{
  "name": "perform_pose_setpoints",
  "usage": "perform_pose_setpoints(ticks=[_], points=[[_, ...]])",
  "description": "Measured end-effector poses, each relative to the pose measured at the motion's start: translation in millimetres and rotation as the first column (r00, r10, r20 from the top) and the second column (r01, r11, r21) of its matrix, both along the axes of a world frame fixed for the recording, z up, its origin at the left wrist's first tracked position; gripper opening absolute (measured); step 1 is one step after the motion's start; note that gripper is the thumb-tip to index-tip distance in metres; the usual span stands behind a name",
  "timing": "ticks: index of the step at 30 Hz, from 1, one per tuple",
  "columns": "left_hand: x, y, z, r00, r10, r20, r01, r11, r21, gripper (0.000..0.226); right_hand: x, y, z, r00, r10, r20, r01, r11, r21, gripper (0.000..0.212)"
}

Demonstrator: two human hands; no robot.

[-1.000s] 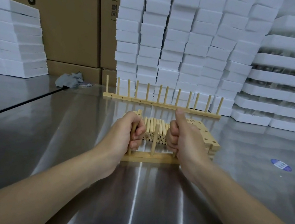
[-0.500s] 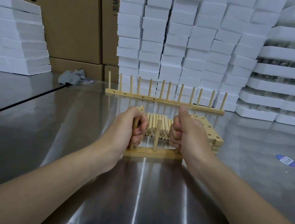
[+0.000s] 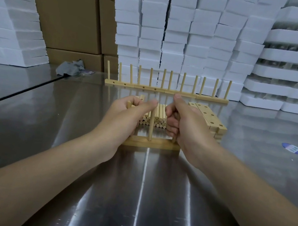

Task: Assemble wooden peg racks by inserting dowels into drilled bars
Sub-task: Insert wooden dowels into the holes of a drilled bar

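My L thumb (image 3: 149,104) has moved onto middle dowel (image 3: 151,126) top. Left hand (image 3: 125,115) grips L dowel (image 3: 129,104), right hand (image 3: 182,125) grips R dowel (image 3: 174,139); bar (image 3: 151,143) sits on counter (image 3: 141,188). I press straight down, dowels kept vertical.

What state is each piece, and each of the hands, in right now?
left hand: grips left dowel, thumb on top of middle dowel.
right hand: grips right dowel, thumb up.
left dowel: upright, mostly hidden in fist.
right dowel: upright, foot at bar.
middle dowel: upright, seated in bar.
bar: flat on table.
loose dowels: piled lying down behind bar.
drilled bars: stacked, holes empty.
finished racks: in a row, pegs upright.
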State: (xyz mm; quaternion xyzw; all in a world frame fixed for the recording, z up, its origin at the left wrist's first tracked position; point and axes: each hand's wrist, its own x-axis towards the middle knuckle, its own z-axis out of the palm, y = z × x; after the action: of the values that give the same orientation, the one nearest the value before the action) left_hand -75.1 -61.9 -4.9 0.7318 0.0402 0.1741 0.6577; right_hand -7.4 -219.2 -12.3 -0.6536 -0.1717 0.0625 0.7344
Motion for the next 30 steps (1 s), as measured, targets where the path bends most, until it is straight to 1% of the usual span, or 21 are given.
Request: perform_pose_setpoints(ticks=[5,12,16,19,22,26,29,30], points=[[2.8,-2.0,2.0,1.000,0.015,-0.015,-0.015,1.000,-0.016,0.034,-0.7,0.1,0.2,1.000,-0.003,0.003,0.003,1.000,-0.005,0.055],[4.3,0.6,3.7,0.996,-0.028,-0.084,0.023,0.999,-0.049,0.043,-3.7,1.7,-1.4,1.000,-0.022,0.017,0.021,1.000,0.004,0.056],[1.6,1.4,7.2,0.991,-0.077,-0.112,0.073,0.996,-0.044,0.033,-9.6,3.3,0.8,0.999,-0.047,0.027,0.047,0.999,-0.002,0.056],[1.0,2.4,6.3,0.990,-0.093,-0.109,0.087,0.995,-0.058,0.033,-13.2,2.0,2.3,0.999,-0.044,0.022,0.044,0.999,0.002,0.059],[0.7,3.2,1.4,0.995,-0.065,-0.073,0.063,0.997,-0.037,0.041,-14.6,0.5,3.6,0.999,-0.021,0.042,0.022,0.999,-0.024,0.061],[-0.8,8.1,-1.7,0.995,-0.098,0.005,0.098,0.995,0.029,0.048,-14.9,-4.5,4.6,0.988,-0.090,0.123,0.098,0.993,-0.066,0.068],[0.9,10.1,4.0,0.992,-0.119,0.037,0.120,0.992,-0.039,0.068,-14.7,-11.8,8.8,0.972,-0.164,0.170,0.181,0.979,-0.089,0.070],[1.2,12.0,8.6,0.993,-0.111,0.041,0.113,0.993,-0.031,0.071,-14.5,-14.1,10.7,0.968,-0.181,0.176,0.198,0.976,-0.089,0.070]])
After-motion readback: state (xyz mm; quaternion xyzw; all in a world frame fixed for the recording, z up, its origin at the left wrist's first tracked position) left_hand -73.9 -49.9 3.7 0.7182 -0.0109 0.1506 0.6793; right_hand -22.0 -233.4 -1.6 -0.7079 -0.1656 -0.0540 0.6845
